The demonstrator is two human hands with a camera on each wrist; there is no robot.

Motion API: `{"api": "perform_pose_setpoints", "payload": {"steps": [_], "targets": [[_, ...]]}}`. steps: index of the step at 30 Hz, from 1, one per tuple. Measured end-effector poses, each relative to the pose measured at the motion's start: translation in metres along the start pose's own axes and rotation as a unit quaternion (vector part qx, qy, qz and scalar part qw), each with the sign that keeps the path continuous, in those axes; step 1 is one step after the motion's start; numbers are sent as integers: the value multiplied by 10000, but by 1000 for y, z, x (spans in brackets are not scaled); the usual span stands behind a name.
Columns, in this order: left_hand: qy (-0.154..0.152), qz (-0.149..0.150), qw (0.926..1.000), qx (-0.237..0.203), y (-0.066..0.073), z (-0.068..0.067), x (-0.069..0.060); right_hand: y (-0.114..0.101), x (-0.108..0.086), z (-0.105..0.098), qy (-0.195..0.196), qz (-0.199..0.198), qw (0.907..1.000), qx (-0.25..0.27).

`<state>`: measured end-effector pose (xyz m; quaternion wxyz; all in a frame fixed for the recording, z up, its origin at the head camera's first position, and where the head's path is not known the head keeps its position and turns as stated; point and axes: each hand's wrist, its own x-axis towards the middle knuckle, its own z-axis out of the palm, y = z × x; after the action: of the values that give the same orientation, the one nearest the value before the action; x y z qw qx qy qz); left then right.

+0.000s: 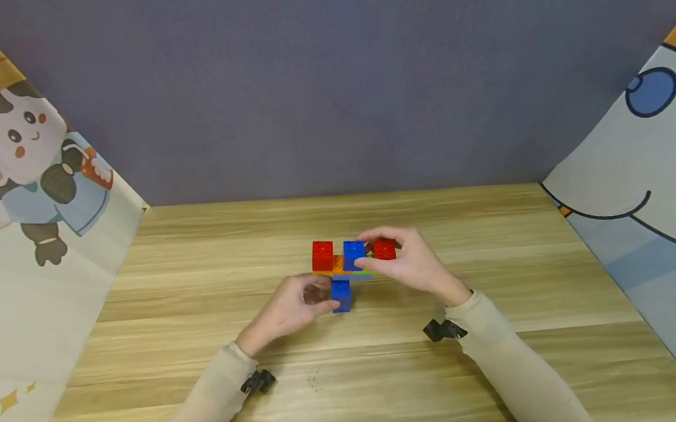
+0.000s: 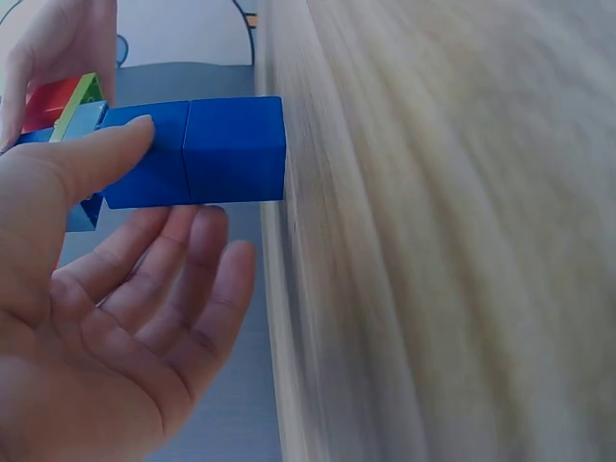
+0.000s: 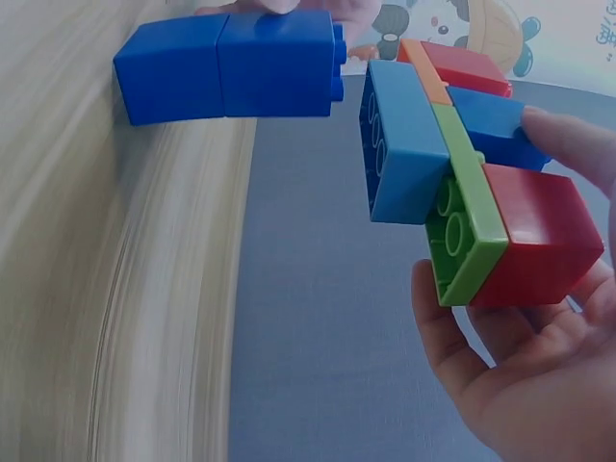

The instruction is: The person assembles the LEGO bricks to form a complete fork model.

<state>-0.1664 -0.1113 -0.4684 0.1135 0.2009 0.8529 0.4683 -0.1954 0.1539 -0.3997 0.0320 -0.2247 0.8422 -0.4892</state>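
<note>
Two stacked blue bricks (image 2: 236,149) stand upright at the table surface. My left hand (image 1: 289,307) holds this stack, its thumb on the upper brick and its fingers loosely curved behind. Above it, my right hand (image 1: 410,262) pinches the middle blue brick (image 1: 353,254) of a brick assembly. That assembly has a red brick (image 1: 323,256) at the left and another red brick (image 1: 384,250) at the right. They sit on an orange plate (image 3: 425,69) and a green plate (image 3: 467,192), with a light blue brick (image 3: 409,144) underneath. In the right wrist view, a gap separates stack and assembly.
The wood-grain table (image 1: 195,252) meets a grey back panel (image 1: 326,83). Side panels with cartoon figures stand at left (image 1: 34,165) and right (image 1: 645,161). Black wrist mounts (image 1: 259,382) sit at both sleeves.
</note>
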Motion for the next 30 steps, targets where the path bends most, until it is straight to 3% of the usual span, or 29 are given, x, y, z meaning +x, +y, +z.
{"api": "perform_pose_setpoints", "payload": {"steps": [7, 30], "targets": [[-98, 83, 9999, -11, -4, 0, 0, -2, 0, 6, -29, -312, 9994, -116], [-242, 108, 9994, -206, -10, -1, 0, 2, -2, 19, -228, -138, 9996, 95]]}}
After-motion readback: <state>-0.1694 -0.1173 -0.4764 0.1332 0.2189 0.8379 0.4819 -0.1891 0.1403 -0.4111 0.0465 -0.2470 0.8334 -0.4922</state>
